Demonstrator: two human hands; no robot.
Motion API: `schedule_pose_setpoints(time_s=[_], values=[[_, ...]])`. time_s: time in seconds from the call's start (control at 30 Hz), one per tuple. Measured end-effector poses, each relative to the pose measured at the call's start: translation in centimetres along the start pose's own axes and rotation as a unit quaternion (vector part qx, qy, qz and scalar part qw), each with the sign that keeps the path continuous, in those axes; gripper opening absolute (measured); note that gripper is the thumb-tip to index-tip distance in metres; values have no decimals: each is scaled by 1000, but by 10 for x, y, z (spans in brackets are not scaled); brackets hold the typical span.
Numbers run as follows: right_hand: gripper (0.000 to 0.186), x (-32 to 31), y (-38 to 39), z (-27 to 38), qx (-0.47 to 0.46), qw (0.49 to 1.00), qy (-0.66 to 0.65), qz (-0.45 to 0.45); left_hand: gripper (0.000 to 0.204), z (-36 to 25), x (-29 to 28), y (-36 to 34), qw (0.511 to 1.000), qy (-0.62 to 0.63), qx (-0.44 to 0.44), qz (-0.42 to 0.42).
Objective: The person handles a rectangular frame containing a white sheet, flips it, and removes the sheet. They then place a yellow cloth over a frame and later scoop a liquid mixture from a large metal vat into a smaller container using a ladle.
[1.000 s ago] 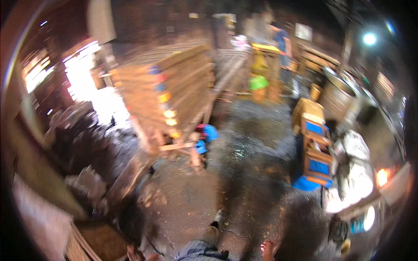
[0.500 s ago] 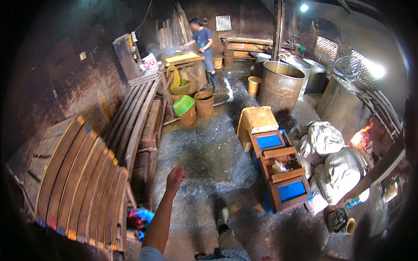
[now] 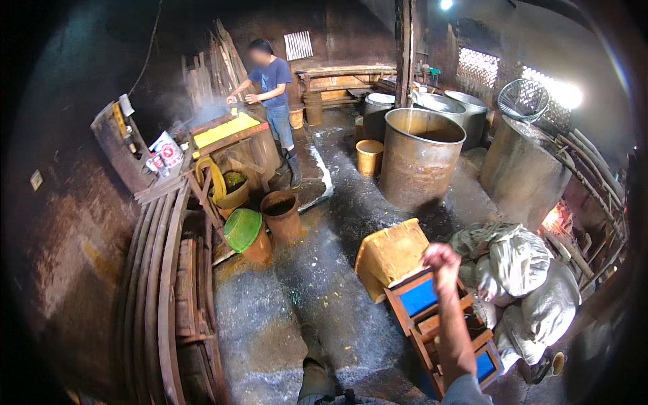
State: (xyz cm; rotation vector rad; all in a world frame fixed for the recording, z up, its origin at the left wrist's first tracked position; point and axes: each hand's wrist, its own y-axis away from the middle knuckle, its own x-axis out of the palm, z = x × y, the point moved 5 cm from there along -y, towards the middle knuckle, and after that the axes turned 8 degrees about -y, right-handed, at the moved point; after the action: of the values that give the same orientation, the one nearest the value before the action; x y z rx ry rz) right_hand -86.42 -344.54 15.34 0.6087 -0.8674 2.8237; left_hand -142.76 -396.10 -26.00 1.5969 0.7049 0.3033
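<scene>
My right hand [image 3: 442, 262] is raised in front of me at the right, its fingers loosely curled with nothing visible in them. It passes over a wooden frame [image 3: 390, 305] with blue panels and hides part of it, apparently without touching. Just beyond stands a yellowish square tub [image 3: 381, 260]. My left hand is out of the picture. Ahead on the left, a co-worker [image 3: 273, 84] in a dark shirt and boots holds both hands above a yellow slab [image 3: 226, 129] on a wooden table.
Long planks [image 3: 167, 297] line the left side. A green basin [image 3: 243, 229] and brown bucket [image 3: 280, 214] stand near the table. Large metal vats [image 3: 418, 162], a yellow bucket [image 3: 369, 158], white sacks [image 3: 520, 260] and a fire [image 3: 556, 219] are at right. Wet floor [image 3: 324, 270] runs between.
My view has moved forward and turned slightly right. My left hand has left the picture; my right arm has swung up into it. The co-worker's hands are now both raised over the slab.
</scene>
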Motion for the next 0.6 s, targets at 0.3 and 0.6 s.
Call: schedule_pose_setpoints(time_s=[0.3, 0.6], values=[[16, 125, -345, 84, -216, 968, 36, 124, 11, -549, 291, -38, 949, -10, 294, 109], [27, -24, -474, -205, -102, 942, -319, 17, 22, -951, 662, 155, 813, -162, 517, 213]])
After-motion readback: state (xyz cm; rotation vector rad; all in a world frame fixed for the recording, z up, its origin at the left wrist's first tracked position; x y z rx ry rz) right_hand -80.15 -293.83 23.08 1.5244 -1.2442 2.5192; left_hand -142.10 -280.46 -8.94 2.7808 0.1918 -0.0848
